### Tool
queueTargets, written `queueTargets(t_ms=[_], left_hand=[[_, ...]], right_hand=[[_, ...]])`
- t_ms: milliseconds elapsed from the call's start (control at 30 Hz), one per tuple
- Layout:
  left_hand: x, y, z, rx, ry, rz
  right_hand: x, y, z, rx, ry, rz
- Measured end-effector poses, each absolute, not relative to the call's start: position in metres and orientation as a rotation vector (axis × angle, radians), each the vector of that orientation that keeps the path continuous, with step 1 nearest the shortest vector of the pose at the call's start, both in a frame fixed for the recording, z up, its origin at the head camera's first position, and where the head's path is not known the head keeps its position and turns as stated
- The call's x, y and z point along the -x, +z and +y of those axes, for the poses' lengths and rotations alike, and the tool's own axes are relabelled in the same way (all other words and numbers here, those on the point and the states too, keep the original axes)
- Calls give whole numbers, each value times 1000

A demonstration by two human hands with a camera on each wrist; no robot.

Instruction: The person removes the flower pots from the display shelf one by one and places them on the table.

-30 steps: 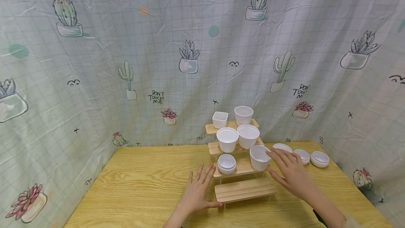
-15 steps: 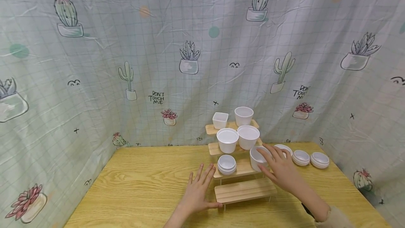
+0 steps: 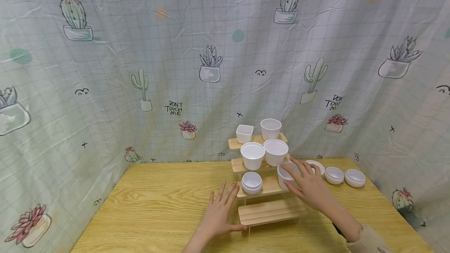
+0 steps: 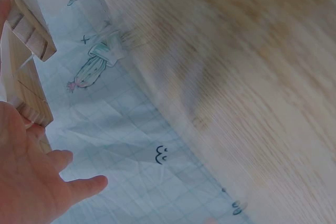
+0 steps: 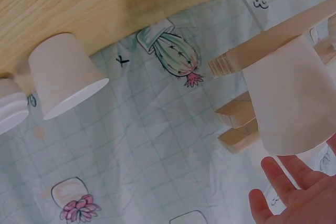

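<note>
A tiered wooden stand has white pots on its upper three shelves. My left hand rests along its left side with fingers spread, the thumb at the lowest shelf's corner; the left wrist view shows this hand beside the shelf ends. My right hand has thumb and fingers about the rim of a round white pot at the right of the third shelf down. In the right wrist view, fingers lie by the rim of that pot; part of the grip is out of frame.
A small round pot shares that shelf. Above stand two round pots, then a square pot and a round one. More white pots stand on the wooden table at right, by the printed cloth.
My right hand has moved left and closed about the round pot on the third shelf. My left hand has stayed at the stand's left side.
</note>
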State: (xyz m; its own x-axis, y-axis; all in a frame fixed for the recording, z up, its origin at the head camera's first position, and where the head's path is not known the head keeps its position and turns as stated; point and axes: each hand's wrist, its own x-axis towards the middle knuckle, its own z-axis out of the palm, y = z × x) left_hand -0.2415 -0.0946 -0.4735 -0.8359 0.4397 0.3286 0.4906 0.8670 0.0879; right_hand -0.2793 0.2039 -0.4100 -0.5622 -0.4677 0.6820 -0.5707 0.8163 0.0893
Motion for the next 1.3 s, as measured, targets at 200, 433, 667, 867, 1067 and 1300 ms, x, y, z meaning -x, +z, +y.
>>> queueTargets(t_ms=[200,433,667,867,1067,1300], left_hand=[[242,-475,-94,699,-244,-2736],[243,-476,-94,695,-254,-2745],[242,-475,-94,697,-268,-2750],[241,-473,-94,698,-261,-2750],[242,-474,-94,701,-265,-2747],[242,-475,-95,698,-266,-2742]], right_hand=[[283,-411,202,-771,188,-2260],[285,-412,200,-790,197,-2247],[287,-415,200,-809,205,-2227],[288,-417,200,-796,196,-2233],[288,-418,200,-782,192,-2243],[288,-417,199,-778,183,-2246]])
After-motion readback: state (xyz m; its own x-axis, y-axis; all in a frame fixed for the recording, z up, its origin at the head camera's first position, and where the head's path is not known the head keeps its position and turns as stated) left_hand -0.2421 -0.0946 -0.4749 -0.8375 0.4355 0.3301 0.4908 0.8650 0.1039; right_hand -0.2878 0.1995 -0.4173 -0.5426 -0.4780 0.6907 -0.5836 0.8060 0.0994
